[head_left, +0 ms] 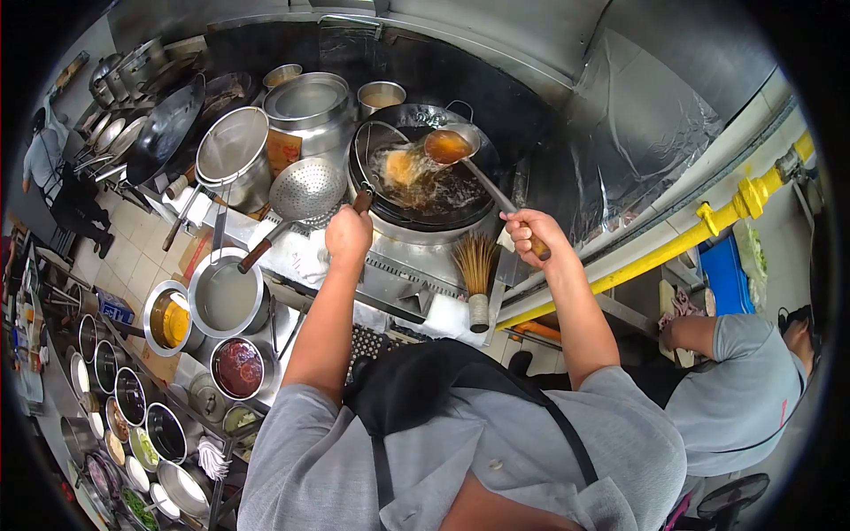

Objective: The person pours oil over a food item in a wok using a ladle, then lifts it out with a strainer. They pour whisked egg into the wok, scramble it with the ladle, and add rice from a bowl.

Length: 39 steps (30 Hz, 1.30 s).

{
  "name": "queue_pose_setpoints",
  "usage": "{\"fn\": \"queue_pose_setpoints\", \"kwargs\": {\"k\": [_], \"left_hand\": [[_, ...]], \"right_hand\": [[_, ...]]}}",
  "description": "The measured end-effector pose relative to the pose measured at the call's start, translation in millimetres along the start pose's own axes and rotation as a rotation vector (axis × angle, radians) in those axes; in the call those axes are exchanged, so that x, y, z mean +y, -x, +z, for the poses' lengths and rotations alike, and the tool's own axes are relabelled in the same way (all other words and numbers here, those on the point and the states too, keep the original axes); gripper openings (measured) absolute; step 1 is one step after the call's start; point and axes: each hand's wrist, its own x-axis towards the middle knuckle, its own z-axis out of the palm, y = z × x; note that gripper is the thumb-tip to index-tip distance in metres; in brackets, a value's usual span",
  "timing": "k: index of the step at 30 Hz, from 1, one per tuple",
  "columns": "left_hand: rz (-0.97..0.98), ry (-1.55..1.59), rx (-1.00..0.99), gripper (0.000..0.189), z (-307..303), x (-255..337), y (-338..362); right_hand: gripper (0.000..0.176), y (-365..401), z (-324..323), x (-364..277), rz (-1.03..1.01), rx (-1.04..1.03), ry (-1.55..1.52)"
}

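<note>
My left hand [349,234] is closed round the wooden handle of a wire strainer [362,199], whose thin rim reaches into the wok. In my right hand [537,234] is the handle of a ladle [492,192]; its bowl, full of amber oil, is above the wok's far side. The dark wok [482,177] stands on the stove with bubbling oil in it. A golden piece of food [402,166] is in the oil, left of the ladle bowl. How much of the strainer lies under the food is hard to make out.
Left of the wok lie a perforated skimmer [307,189] and a deep strainer pot [232,146]. A bamboo brush [477,265] stands in front. Sauce pots, one with red sauce [237,368], fill the left side. A yellow pipe [664,251] and a co-worker [739,389] are at right.
</note>
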Motion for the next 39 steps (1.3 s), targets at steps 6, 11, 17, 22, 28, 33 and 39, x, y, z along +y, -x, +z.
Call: {"fn": "queue_pose_setpoints", "kwargs": {"k": [6,11,17,22,28,33,39], "left_hand": [[0.007,0.002,0.01,0.032,2,-3,-2],[0.011,0.006,0.017,0.031,5,-4,-3],[0.018,-0.007,0.016,0.031,4,-4,-3],[0.019,-0.04,0.002,0.03,4,-4,-4],[0.03,-0.03,0.011,0.03,4,-3,-2],[0.01,-0.009,0.007,0.032,1,-2,-1],[0.075,0.058,-0.037,0.024,18,-14,-10]], "right_hand": [[0.011,-3,27,-8,-0.211,0.144,0.281],[0.008,-9,34,-15,-0.327,0.143,0.429],[0.014,-35,23,-11,-0.418,0.275,0.662],[0.012,-92,-39,17,-0.677,0.596,1.276],[0.009,-50,-22,31,-0.199,0.379,0.607],[0.011,-27,-38,9,0.171,-0.056,-0.296],[0.038,7,-22,4,-0.044,-0.218,-0.147]]}}
